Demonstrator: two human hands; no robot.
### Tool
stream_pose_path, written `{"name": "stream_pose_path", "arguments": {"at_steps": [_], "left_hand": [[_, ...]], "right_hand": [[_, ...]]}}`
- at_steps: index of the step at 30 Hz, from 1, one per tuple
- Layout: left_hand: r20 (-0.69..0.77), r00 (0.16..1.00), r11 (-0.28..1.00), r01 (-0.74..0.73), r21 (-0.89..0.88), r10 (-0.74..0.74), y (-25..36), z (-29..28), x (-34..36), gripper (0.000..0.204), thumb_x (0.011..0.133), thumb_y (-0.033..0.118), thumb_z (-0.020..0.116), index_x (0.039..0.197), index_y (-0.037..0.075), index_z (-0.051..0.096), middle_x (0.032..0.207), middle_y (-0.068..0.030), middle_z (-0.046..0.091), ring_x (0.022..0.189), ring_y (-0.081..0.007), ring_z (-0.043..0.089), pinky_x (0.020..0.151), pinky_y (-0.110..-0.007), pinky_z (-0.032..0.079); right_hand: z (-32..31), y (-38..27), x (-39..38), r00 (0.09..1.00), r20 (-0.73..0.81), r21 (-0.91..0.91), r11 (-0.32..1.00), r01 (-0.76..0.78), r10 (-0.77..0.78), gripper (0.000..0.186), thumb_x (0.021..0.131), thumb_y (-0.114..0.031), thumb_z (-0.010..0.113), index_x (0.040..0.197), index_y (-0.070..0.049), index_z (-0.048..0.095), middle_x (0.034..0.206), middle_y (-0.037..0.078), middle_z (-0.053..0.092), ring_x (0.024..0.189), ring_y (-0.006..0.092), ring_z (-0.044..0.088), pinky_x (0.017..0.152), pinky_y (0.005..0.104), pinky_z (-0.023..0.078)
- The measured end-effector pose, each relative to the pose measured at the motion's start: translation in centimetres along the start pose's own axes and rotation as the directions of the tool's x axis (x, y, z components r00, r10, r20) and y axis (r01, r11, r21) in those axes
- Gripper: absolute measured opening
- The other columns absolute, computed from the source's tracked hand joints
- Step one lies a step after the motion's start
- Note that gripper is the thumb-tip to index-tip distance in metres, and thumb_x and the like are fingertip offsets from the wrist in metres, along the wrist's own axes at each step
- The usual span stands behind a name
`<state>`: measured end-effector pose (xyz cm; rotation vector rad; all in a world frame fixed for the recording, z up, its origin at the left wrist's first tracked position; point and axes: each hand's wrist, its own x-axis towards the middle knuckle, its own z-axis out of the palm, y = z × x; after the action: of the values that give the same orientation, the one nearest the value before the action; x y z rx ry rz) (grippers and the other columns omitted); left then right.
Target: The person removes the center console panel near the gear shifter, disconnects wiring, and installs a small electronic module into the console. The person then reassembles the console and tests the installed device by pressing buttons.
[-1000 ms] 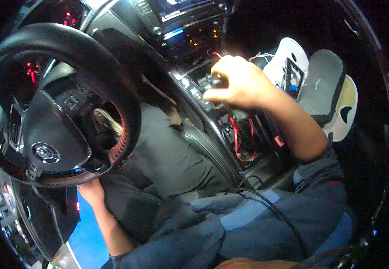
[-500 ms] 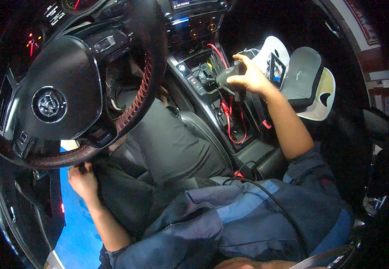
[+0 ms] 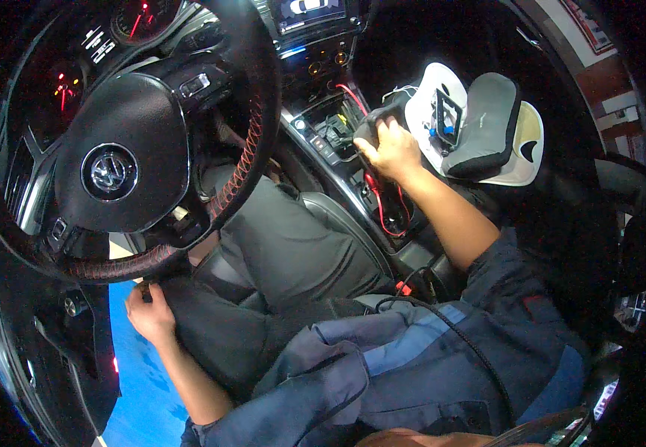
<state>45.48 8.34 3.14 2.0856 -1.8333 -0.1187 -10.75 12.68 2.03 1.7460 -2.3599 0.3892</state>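
Note:
My right hand (image 3: 396, 153) is wrapped over the dark gear lever (image 3: 367, 131) on the centre console (image 3: 330, 175). Palm and fingers cover most of its top. Ahead of the lever the console's trim is off, and bare mechanism with wiring (image 3: 335, 128) shows. A red cable (image 3: 381, 212) loops in the tray behind the lever. Low on the left, beside my thigh and under the steering wheel (image 3: 133, 153), my left hand (image 3: 151, 316) is curled closed. A small dark bit shows at its fingers, too unclear to name.
On the passenger side lie a white cap (image 3: 421, 112), a dark grey padded case (image 3: 487, 123), a beige cap (image 3: 531, 141) and a small black frame (image 3: 448, 118). A black cord (image 3: 460, 335) crosses my jacket. The driver's door (image 3: 55, 335) is at the left, with blue floor (image 3: 140, 387) beside it.
My right hand has turned from the lever's side to over its top, palm down. The centre screen now shows a car picture. The whole view has shifted slightly.

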Motion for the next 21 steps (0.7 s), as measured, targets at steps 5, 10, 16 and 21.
{"name": "stream_pose_path", "arguments": {"at_steps": [5,10,16,21], "left_hand": [[-0.005,1.000,1.000,-0.016,-0.003,0.015,0.0,0.3,0.1,0.033,0.091,0.031,0.070,0.103,0.001,0.075,0.098,-0.0192,0.072,0.096,-0.0398,0.066,0.085,-0.049,0.052],[0.018,0.999,0.999,-0.041,-0.006,0.041,-0.1,0.3,0.2,0.034,0.091,0.032,0.070,0.105,0.001,0.075,0.098,-0.0194,0.072,0.096,-0.0395,0.066,0.085,-0.049,0.052],[0.013,1.000,0.999,-0.008,0.038,0.007,-0.2,0.4,0.2,0.031,0.090,0.027,0.073,0.106,0.001,0.075,0.100,-0.0198,0.072,0.096,-0.0395,0.066,0.086,-0.049,0.052],[0.014,1.000,1.000,-0.027,-0.007,0.027,-0.3,0.0,-0.3,0.026,0.090,0.021,0.074,0.107,0.002,0.074,0.102,-0.0200,0.072,0.097,-0.0389,0.066,0.087,-0.048,0.052]], "right_hand": [[1.6,1.9,0.6,0.992,-0.004,0.055,0.990,0.130,-0.130,0.054,0.092,-0.057,0.066,0.120,-0.012,0.071,0.110,0.017,0.067,0.088,0.0370,0.071,0.075,0.0484,0.059],[1.5,1.6,3.1,0.988,0.049,0.047,0.988,0.145,-0.148,0.050,0.093,-0.057,0.060,0.113,-0.013,0.073,0.108,0.017,0.071,0.089,0.0346,0.073,0.077,0.0483,0.060],[1.8,-2.2,12.8,0.953,0.300,-0.104,0.992,0.079,-0.044,0.048,0.095,-0.051,0.053,0.115,-0.010,0.068,0.112,0.015,0.072,0.104,0.0342,0.072,0.089,0.0481,0.058],[1.8,-4.1,15.9,0.923,0.384,-0.067,0.997,0.036,-0.007,0.045,0.094,-0.048,0.058,0.118,-0.011,0.066,0.111,0.014,0.074,0.104,0.0329,0.072,0.090,0.0469,0.057]]}}
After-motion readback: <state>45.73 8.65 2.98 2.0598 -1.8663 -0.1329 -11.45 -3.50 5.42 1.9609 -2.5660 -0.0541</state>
